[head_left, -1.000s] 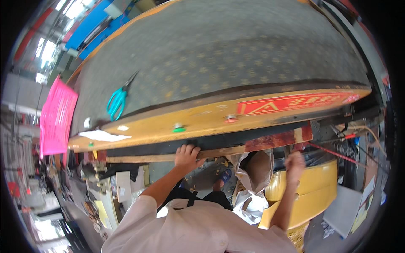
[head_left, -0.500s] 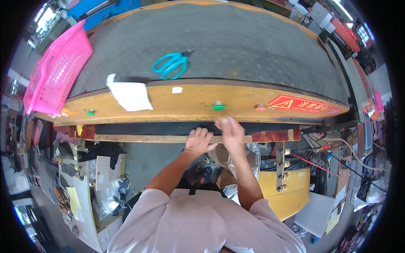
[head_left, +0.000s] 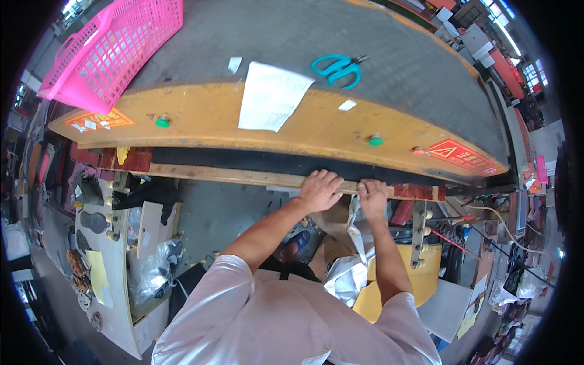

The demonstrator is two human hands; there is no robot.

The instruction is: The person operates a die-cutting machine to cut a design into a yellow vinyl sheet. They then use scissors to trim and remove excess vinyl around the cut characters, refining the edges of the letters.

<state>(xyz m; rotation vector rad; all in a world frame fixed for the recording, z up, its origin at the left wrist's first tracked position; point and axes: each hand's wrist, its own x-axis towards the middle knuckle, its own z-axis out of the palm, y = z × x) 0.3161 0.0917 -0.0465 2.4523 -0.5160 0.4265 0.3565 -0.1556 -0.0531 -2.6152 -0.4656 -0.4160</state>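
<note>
Both hands rest on a long wooden strip (head_left: 243,176) under the yellow machine tabletop (head_left: 201,118): left hand (head_left: 317,190) curled over it, right hand (head_left: 372,196) beside it (fingers gripping the edge), teal-handled scissors (head_left: 337,67) well above

Pink basket (head_left: 112,52), teal scissors (head_left: 336,67) and white paper (head_left: 272,96) lie on the machine top.

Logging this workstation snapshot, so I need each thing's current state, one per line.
left hand: fingers curled over the wooden strip
right hand: gripping the same strip
scissors: lying flat, blades shut
paper sheet: flat, overhanging the yellow edge
pink basket: tilted, resting on the grey surface
</note>
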